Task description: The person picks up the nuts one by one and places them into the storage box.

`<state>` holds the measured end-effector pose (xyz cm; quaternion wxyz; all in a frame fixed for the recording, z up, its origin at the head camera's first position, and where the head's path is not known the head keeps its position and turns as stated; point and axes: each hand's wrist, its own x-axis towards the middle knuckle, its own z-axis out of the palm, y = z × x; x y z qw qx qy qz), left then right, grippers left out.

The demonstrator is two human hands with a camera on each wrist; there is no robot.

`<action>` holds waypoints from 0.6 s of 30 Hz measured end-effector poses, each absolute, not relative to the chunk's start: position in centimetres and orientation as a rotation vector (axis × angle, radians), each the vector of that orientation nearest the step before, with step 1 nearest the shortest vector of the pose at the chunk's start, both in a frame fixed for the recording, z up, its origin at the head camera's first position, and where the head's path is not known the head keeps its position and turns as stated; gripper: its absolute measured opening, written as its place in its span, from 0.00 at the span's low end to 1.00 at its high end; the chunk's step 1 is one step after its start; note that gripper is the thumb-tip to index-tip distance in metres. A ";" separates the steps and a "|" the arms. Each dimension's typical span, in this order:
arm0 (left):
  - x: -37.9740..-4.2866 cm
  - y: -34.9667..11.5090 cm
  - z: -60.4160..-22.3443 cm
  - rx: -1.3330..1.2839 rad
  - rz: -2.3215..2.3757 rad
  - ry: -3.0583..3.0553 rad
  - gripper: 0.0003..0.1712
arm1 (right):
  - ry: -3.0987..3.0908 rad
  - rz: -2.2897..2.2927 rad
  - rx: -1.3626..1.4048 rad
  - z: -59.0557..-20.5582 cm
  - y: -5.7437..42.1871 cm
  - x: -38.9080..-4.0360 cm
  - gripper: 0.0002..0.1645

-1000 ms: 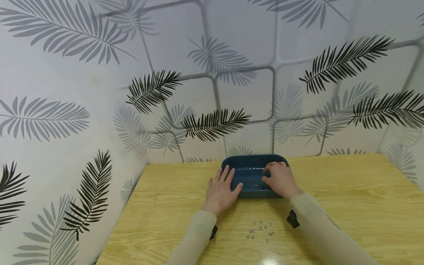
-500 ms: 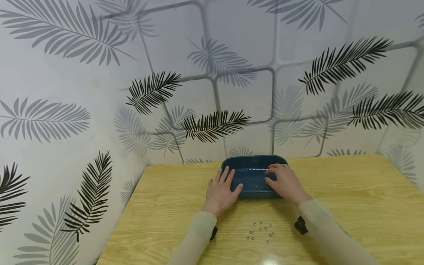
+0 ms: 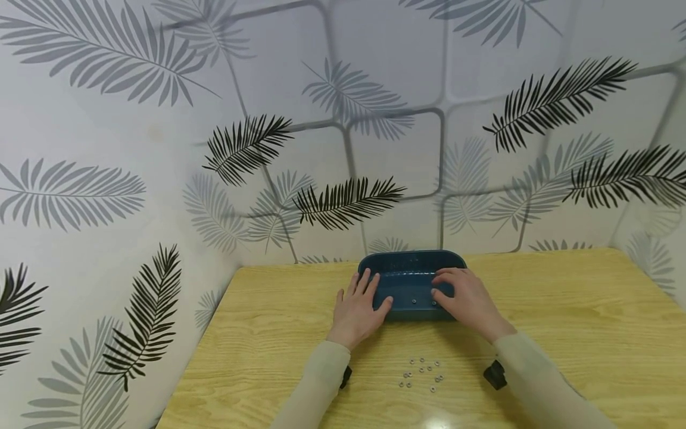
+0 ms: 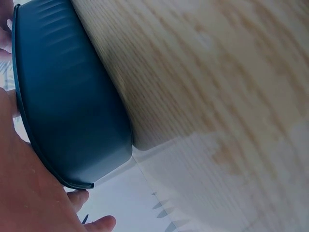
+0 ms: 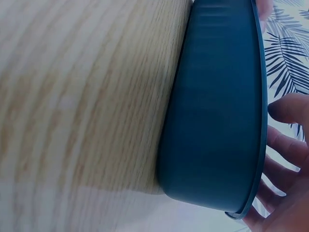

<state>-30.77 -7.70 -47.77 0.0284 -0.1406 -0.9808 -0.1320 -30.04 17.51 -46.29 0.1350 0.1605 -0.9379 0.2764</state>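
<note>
A dark blue rectangular tray stands near the back of the table. My left hand rests over its left front corner with spread fingers; the left wrist view shows the hand along the tray's rim. Over the right part of the tray is my right hand, fingers loosely bent, thumb apart from them, and nothing visible between them. Inside the tray lie two small metal nuts, one nut near the middle and another nut beside the right thumb.
Several more small nuts lie scattered on the wooden table in front of the tray. Close behind the tray rises a leaf-patterned wall. Dark wrist cameras hang beneath the sleeves.
My right hand's fingers have parted and the hand has drawn slightly right; a second nut now shows in the tray below it. The left hand has stayed in place.
</note>
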 end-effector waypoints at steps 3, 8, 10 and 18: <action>-30.6 -7.6 -47.8 -0.440 -0.418 -3.021 0.40 | -2.706 0.837 0.467 -46.3 17.7 -29.6 0.13; -30.7 -7.6 -47.8 -0.447 -0.412 -3.015 0.41 | -2.686 0.848 0.466 -46.2 17.7 -29.0 0.11; -30.7 -7.6 -47.8 -0.448 -0.406 -3.016 0.41 | -2.674 0.841 0.471 -46.2 17.6 -28.9 0.11; -30.8 -7.6 -48.0 -0.434 -0.385 -3.018 0.40 | -2.637 0.843 0.503 -46.4 17.7 -28.1 0.14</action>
